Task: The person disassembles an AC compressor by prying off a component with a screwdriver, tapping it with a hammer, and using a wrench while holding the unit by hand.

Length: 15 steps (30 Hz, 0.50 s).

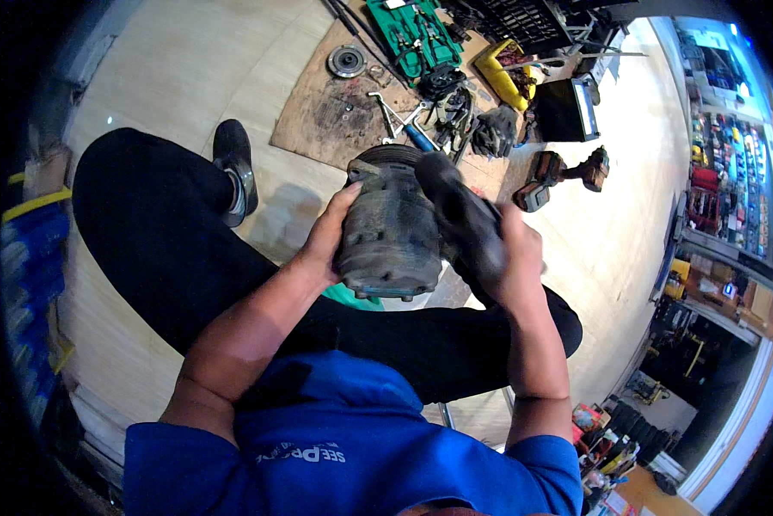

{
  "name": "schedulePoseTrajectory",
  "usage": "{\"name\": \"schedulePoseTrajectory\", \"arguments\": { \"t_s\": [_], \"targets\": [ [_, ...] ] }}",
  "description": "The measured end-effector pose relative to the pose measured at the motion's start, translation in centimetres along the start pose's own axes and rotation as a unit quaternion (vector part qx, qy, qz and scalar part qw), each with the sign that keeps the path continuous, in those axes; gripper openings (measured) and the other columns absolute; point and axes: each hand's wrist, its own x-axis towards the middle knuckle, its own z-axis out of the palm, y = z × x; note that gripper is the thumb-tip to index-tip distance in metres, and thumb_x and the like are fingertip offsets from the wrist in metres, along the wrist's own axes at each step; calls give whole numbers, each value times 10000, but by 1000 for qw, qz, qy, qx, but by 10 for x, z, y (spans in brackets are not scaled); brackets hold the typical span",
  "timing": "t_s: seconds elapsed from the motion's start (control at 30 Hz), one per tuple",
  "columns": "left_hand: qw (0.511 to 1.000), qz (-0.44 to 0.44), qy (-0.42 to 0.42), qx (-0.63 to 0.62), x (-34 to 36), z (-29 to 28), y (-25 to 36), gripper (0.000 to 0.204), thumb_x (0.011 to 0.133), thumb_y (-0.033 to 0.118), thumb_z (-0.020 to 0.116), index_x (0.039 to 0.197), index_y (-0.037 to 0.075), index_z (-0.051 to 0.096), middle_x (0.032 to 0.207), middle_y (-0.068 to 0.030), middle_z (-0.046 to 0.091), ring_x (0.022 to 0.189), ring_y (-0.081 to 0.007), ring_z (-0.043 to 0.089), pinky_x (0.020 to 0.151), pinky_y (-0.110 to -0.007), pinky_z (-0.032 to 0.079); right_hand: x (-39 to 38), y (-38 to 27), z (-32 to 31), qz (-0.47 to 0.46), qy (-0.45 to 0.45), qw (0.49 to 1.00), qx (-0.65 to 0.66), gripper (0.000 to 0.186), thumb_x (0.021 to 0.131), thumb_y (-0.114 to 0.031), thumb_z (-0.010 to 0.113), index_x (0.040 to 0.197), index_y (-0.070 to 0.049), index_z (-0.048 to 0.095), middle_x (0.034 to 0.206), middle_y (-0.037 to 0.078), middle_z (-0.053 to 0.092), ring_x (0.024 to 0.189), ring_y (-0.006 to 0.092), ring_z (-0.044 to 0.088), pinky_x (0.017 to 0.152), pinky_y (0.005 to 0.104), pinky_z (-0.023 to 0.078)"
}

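Observation:
A grimy grey air-conditioning compressor [391,228], shaped like a ribbed cylinder, is held above my lap with its grooved pulley end pointing away from me. My left hand [333,230] grips its left side, thumb along the body. On the other side, my right hand [521,258] is closed around a dark, bulky hand tool [466,219] with a rounded head. The tool is smeared by motion, so its kind is unclear. Its head is beside the compressor's upper right; whether they touch cannot be made out.
Ahead, a stained board [318,112] carries a round pulley part [347,61], a green tool case [412,39], a yellow container [503,73], dark gloves [494,132] and scattered tools. A cordless power tool [563,176] lies at the right. Stocked shelves [730,172] stand far right.

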Motion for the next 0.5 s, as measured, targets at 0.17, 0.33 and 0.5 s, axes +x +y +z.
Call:
{"name": "schedulePoseTrajectory", "arguments": {
  "t_s": [0.17, 0.33, 0.5],
  "targets": [
    [997, 3, -47, -58, 1, -7, -1, 668, 982, 539, 386, 1413, 33, 452, 1330, -192, 580, 1160, -338, 617, 1011, -505, 496, -2, -5, -2, 23, 35, 998, 43, 411, 775, -110, 744, 1122, -46, 535, 870, 238, 677, 879, 432, 673, 740, 432, 535],
    [999, -3, -36, -18, 1, 1, 3, 654, 985, 537, 369, 1400, 41, 471, 1315, -184, 594, 1146, -332, 627, 996, -513, 507, 14, 16, 22, -44, 37, 996, -62, 477, 729, -108, 734, 1136, -40, 496, 745, 190, 620, 700, 425, 633, 627, 498, 496],
    [1000, -9, -8, -14, -1, 3, 4, 667, 984, 538, 357, 1415, 38, 451, 1323, -210, 580, 1159, -341, 620, 1025, -500, 484, -10, 0, -5, -25, 77, 995, 61, 415, 766, -183, 783, 1080, -45, 549, 870, 204, 698, 883, 393, 697, 763, 434, 539]
  ]
}}
